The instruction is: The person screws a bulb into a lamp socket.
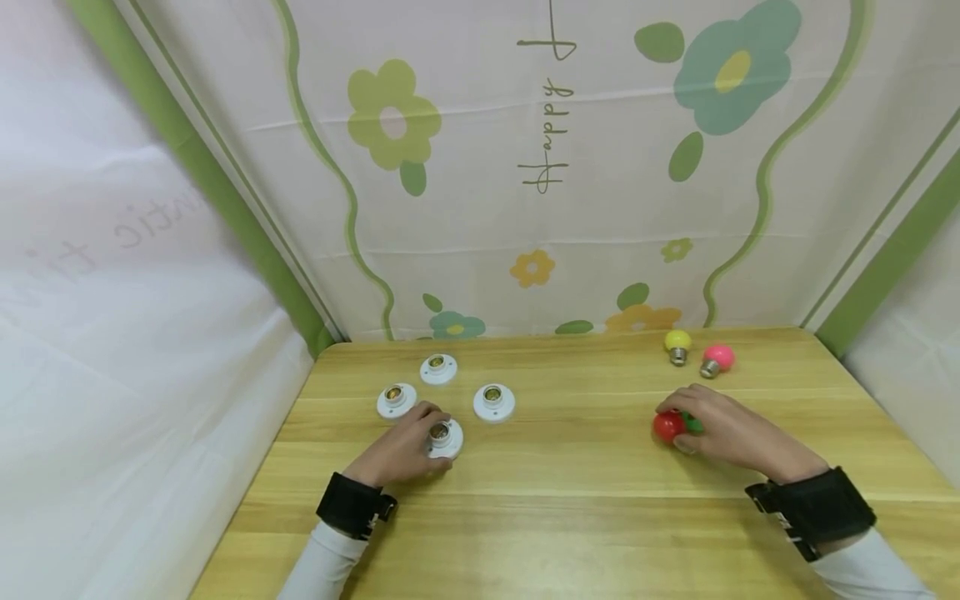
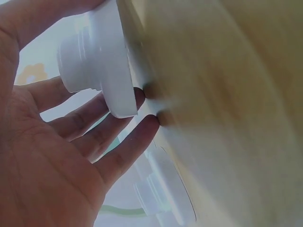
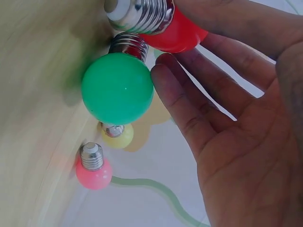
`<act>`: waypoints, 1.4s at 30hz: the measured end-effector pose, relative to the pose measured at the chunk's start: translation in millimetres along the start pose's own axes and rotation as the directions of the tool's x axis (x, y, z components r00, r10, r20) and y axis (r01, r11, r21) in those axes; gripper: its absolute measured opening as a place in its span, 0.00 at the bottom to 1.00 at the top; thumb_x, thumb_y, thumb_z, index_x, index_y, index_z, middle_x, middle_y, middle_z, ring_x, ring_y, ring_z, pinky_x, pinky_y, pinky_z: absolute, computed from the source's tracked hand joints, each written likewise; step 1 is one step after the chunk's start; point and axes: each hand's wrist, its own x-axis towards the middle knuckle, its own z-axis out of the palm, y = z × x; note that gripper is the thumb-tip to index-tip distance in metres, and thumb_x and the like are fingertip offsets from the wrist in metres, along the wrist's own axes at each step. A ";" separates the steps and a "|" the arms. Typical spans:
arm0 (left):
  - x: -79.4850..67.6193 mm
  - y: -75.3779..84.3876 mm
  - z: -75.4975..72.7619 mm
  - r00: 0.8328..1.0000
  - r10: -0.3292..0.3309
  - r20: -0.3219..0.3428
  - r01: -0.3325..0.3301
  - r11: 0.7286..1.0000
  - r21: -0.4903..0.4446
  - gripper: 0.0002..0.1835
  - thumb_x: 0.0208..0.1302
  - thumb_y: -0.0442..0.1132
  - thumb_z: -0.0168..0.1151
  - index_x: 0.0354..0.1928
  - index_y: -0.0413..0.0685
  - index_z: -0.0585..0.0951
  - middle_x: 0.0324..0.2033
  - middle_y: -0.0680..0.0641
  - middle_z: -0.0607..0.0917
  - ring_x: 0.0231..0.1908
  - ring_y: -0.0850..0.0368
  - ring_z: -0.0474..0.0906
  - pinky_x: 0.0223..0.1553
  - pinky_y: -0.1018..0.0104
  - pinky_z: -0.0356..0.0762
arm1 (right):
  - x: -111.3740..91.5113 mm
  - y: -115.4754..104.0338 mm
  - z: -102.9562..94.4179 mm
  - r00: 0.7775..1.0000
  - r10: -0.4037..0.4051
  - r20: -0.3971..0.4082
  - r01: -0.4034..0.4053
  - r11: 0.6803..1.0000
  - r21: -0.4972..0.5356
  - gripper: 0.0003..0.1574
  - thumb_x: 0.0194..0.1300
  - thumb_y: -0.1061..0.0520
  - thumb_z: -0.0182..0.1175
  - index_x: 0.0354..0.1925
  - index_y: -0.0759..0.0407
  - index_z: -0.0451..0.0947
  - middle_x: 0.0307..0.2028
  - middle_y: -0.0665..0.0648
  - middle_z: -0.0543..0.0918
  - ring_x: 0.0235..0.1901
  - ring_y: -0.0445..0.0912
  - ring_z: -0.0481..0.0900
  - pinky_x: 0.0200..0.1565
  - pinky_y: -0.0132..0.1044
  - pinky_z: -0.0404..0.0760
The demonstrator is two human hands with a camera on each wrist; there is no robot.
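My left hand [image 1: 403,448] grips a round white lamp socket [image 1: 454,437] by its sides, thumb at the near side and fingers at the far side. In the left wrist view the white socket [image 2: 116,66] stands between thumb and fingers, and two fingertips [image 2: 150,121] meet the tabletop. On the right, my right hand [image 1: 731,429] holds a red bulb [image 1: 666,427] between thumb and fingers. The right wrist view shows the red bulb's [image 3: 182,34] metal screw base pointing away from the palm. A green bulb [image 3: 118,89] lies right beside it, close to the fingertips, partly hidden in the head view.
Three more white sockets [image 1: 494,403] stand around the left hand, toward the back. A yellow bulb [image 1: 678,342] and a pink bulb [image 1: 718,357] lie beyond the right hand. Printed fabric walls [image 1: 480,208] enclose the wooden table [image 1: 570,467] at back and sides.
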 end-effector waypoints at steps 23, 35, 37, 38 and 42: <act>2.8 -0.7 4.1 0.999 -0.051 -0.017 0.050 0.998 -0.028 0.39 0.50 0.55 0.72 0.62 0.43 0.71 0.57 0.47 0.75 0.55 0.55 0.68 0.55 0.59 0.74 | 5.9 -5.1 -5.2 0.999 0.052 0.014 -0.053 0.995 0.081 0.29 0.50 0.54 0.74 0.49 0.55 0.74 0.43 0.55 0.81 0.42 0.48 0.80 0.39 0.43 0.82; 2.7 0.6 4.5 0.999 -0.031 -0.032 0.030 0.999 -0.026 0.36 0.51 0.56 0.71 0.59 0.48 0.73 0.56 0.50 0.74 0.56 0.56 0.66 0.56 0.60 0.74 | 6.2 -2.9 -3.2 0.997 -0.062 -0.053 0.064 0.997 0.031 0.33 0.52 0.57 0.72 0.57 0.56 0.75 0.49 0.54 0.80 0.44 0.46 0.79 0.40 0.43 0.83; 2.2 0.6 4.8 0.999 -0.020 -0.044 0.019 0.999 -0.026 0.34 0.51 0.55 0.71 0.58 0.49 0.73 0.55 0.50 0.74 0.55 0.57 0.67 0.55 0.60 0.74 | 6.2 -2.8 -3.1 0.993 -0.098 -0.070 0.098 0.995 -0.004 0.32 0.54 0.57 0.71 0.58 0.53 0.76 0.51 0.53 0.79 0.45 0.46 0.78 0.40 0.43 0.82; 2.0 0.5 5.0 0.999 -0.016 -0.049 0.014 1.000 -0.028 0.34 0.52 0.55 0.71 0.58 0.50 0.73 0.55 0.51 0.74 0.54 0.58 0.67 0.55 0.60 0.74 | 6.4 -2.8 -2.9 0.991 -0.111 -0.076 0.110 0.994 -0.018 0.31 0.54 0.57 0.71 0.57 0.52 0.77 0.51 0.53 0.78 0.46 0.46 0.78 0.40 0.43 0.82; 1.1 0.0 5.4 0.998 0.001 -0.065 -0.003 1.000 -0.031 0.33 0.52 0.54 0.70 0.59 0.50 0.73 0.55 0.52 0.73 0.52 0.60 0.70 0.53 0.62 0.76 | 7.1 -3.0 -2.6 0.988 -0.119 -0.096 0.117 0.993 -0.024 0.28 0.53 0.58 0.71 0.54 0.53 0.79 0.50 0.53 0.78 0.46 0.46 0.78 0.41 0.43 0.82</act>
